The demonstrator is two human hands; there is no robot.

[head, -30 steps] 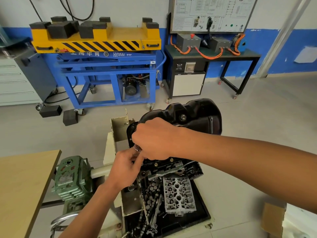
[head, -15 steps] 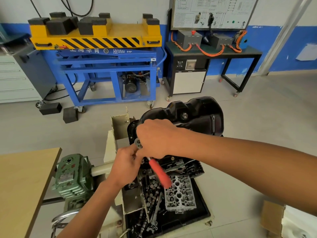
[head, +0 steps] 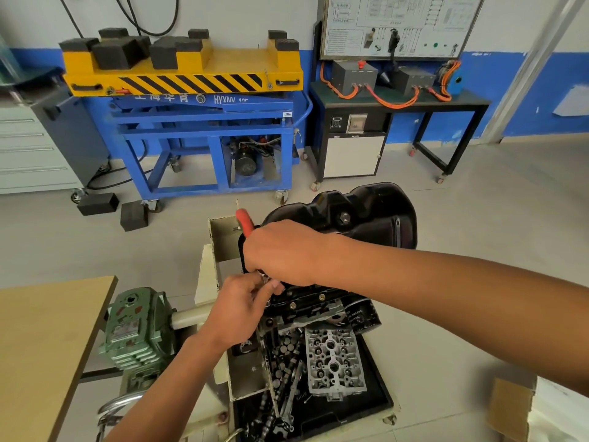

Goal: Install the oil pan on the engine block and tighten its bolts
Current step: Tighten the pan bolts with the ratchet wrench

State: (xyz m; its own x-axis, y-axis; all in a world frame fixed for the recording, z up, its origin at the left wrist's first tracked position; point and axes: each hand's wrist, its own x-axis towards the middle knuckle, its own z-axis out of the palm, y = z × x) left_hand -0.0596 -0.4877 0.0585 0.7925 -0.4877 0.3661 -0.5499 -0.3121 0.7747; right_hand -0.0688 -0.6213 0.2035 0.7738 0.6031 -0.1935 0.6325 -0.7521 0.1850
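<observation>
While the oil pan point(head: 366, 215) already sits on top of the engine block point(head: 306, 306), the step in hand looks to be bolt tightening. A red-handled ratchet point(head: 243, 222) is working at the pan's near-left corner.

Well to the left of the fingers stands a green gearbox point(head: 137, 327), which has no part in this.

The left hand point(head: 237, 309) comes up from below with its fingers point(head: 276, 285) curled. Thumb and fingertips are closed together in a pinch on the small metal head of the ratchet, seemingly steadying the socket on its bolt. The bolt itself is hidden under the fingers.

Just above them, the right hand point(head: 283, 250) lies knuckles-up over the tool. Its fingers are tucked out of sight beneath the back of the hand, but they appear wrapped tight round the handle. The handle's red end pokes out beyond the knuckles, up and to the left.

Just right of the fingers, two more bolts point(head: 322, 296) show along the pan's near flange. Whether they are fully seated cannot be told. Below the fingers, a cylinder head point(head: 333, 362) lies among loose parts in a black tray point(head: 381, 400).

The next move probably calls for a short swing of the handle while the left pinch holds the socket square. The pan's wall, close behind the fingers, leaves little sweep.
</observation>
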